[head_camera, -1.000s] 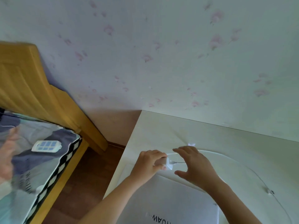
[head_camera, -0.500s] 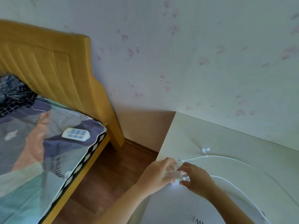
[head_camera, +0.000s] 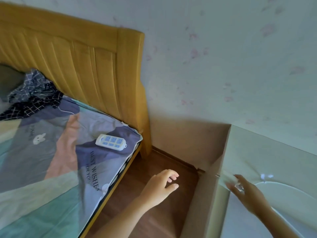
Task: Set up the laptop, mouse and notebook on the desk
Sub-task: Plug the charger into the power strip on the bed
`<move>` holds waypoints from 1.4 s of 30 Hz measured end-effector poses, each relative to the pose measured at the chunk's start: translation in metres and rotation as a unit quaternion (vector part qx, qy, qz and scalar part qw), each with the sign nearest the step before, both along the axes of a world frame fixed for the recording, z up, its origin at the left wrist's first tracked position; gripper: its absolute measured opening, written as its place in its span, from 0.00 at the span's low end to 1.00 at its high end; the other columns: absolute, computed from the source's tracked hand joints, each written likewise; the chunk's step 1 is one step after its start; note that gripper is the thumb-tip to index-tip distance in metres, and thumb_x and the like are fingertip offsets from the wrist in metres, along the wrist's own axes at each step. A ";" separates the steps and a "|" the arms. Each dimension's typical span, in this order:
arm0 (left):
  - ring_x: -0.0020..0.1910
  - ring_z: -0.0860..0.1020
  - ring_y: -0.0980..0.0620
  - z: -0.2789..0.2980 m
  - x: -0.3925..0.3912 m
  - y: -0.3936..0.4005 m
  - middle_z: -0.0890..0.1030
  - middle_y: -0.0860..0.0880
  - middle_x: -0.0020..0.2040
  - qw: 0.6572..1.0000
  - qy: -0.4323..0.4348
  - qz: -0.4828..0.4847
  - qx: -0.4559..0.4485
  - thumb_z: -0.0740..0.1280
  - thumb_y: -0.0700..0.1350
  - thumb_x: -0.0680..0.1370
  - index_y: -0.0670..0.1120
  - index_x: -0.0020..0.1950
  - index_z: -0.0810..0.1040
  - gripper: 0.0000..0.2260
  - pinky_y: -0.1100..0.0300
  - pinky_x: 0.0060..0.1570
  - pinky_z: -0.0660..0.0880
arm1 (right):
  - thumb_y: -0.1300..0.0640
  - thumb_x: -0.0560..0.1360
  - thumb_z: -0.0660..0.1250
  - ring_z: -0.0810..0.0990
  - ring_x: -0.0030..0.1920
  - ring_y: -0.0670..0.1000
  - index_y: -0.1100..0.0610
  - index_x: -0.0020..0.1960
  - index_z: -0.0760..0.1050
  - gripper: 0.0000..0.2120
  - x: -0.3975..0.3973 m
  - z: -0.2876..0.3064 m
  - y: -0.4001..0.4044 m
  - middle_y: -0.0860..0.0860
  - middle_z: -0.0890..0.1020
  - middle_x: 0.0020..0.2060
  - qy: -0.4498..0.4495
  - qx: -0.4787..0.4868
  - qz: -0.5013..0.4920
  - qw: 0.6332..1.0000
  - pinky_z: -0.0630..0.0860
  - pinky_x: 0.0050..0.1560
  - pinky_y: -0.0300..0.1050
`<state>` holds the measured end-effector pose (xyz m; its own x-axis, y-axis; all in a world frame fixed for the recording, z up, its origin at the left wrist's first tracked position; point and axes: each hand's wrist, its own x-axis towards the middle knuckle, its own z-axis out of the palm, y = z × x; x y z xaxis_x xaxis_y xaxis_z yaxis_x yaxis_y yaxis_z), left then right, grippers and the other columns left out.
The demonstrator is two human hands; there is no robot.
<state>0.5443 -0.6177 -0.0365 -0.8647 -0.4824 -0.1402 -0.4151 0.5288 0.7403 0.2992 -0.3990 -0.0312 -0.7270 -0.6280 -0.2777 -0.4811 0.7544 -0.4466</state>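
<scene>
White plastic is showing between the fingers (head_camera: 237, 183) of the right hand (head_camera: 248, 198) at the lower right of the frame; they are closing loosely around a small adapter (head_camera: 226, 179) with metal prongs at the left edge of the table (head_camera: 253, 152), though motion blur is hiding how firm the hold is. A white cable (head_camera: 281, 183) is curving away from it across the table top. Lower centre, the left hand (head_camera: 159, 188) is hanging over the wooden floor (head_camera: 145, 177) with its fingers (head_camera: 173, 176) spread and nothing in them. Further left, a white power strip (head_camera: 111, 142) is lying on the bed (head_camera: 51, 160), near its corner. I judge that the plug is going there, so the free hand should be steadying the strip while the prongs are lining up with a socket, and the cable needs slack. No containers are showing. Laptop, mouse and notebook are all outside the frame at this moment.
</scene>
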 end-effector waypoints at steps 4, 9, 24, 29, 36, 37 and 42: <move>0.53 0.76 0.64 -0.001 0.005 -0.027 0.77 0.61 0.56 1.000 -0.002 0.009 -0.011 0.65 0.53 0.78 0.57 0.61 0.73 0.12 0.56 0.57 0.74 | 0.47 0.75 0.64 0.80 0.53 0.56 0.52 0.62 0.70 0.18 0.008 -0.003 -0.028 0.52 0.81 0.54 0.018 0.056 0.046 0.997 0.72 0.47 0.49; 0.53 0.75 0.65 -0.008 0.014 -0.073 0.77 0.62 0.55 0.999 0.021 0.044 -0.005 0.65 0.53 0.77 0.57 0.61 0.73 0.12 0.57 0.57 0.74 | 0.40 0.75 0.58 0.82 0.48 0.56 0.50 0.62 0.67 0.19 0.020 -0.006 -0.079 0.49 0.81 0.50 0.043 0.075 0.067 0.994 0.72 0.43 0.48; 0.56 0.77 0.50 -0.104 0.099 -0.311 0.80 0.49 0.58 0.976 0.047 0.182 -0.106 0.71 0.45 0.73 0.48 0.64 0.75 0.19 0.53 0.52 0.77 | 0.42 0.75 0.63 0.78 0.46 0.56 0.52 0.55 0.70 0.16 0.167 -0.052 -0.406 0.50 0.78 0.47 -0.049 -0.051 0.107 0.992 0.73 0.42 0.50; 0.63 0.76 0.40 -0.188 0.101 -0.376 0.76 0.43 0.67 0.966 -0.071 0.053 -0.244 0.77 0.51 0.68 0.52 0.71 0.67 0.34 0.45 0.54 0.77 | 0.44 0.73 0.66 0.77 0.47 0.54 0.52 0.53 0.72 0.15 0.196 -0.122 -0.468 0.50 0.78 0.47 -0.076 -0.017 0.055 0.995 0.72 0.42 0.48; 0.69 0.69 0.36 -0.247 0.112 -0.385 0.68 0.44 0.74 0.934 -0.109 -0.013 -0.340 0.71 0.56 0.72 0.58 0.74 0.63 0.32 0.33 0.57 0.71 | 0.45 0.75 0.64 0.80 0.48 0.56 0.45 0.62 0.68 0.17 0.233 -0.153 -0.479 0.51 0.82 0.48 -0.063 0.013 0.045 0.997 0.73 0.39 0.45; 0.70 0.68 0.36 -0.253 0.113 -0.384 0.65 0.45 0.75 0.932 -0.111 -0.011 -0.344 0.70 0.58 0.73 0.58 0.74 0.62 0.32 0.32 0.56 0.71 | 0.46 0.76 0.62 0.81 0.48 0.56 0.44 0.64 0.67 0.17 0.238 -0.155 -0.481 0.52 0.82 0.49 -0.048 0.024 0.062 0.997 0.70 0.38 0.43; 0.71 0.67 0.36 -0.263 0.109 -0.381 0.60 0.46 0.75 0.927 -0.106 0.015 -0.360 0.66 0.64 0.71 0.59 0.75 0.59 0.34 0.30 0.54 0.70 | 0.45 0.79 0.56 0.81 0.47 0.55 0.45 0.66 0.66 0.16 0.250 -0.155 -0.489 0.52 0.82 0.47 0.010 0.076 0.108 0.991 0.68 0.37 0.43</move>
<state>0.6533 -0.9984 -0.2996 -0.8393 -0.5400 0.0631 -0.5330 0.8402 0.0998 0.5497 -0.8875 -0.1864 -0.5860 -0.7217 -0.3685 -0.6462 0.6906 -0.3248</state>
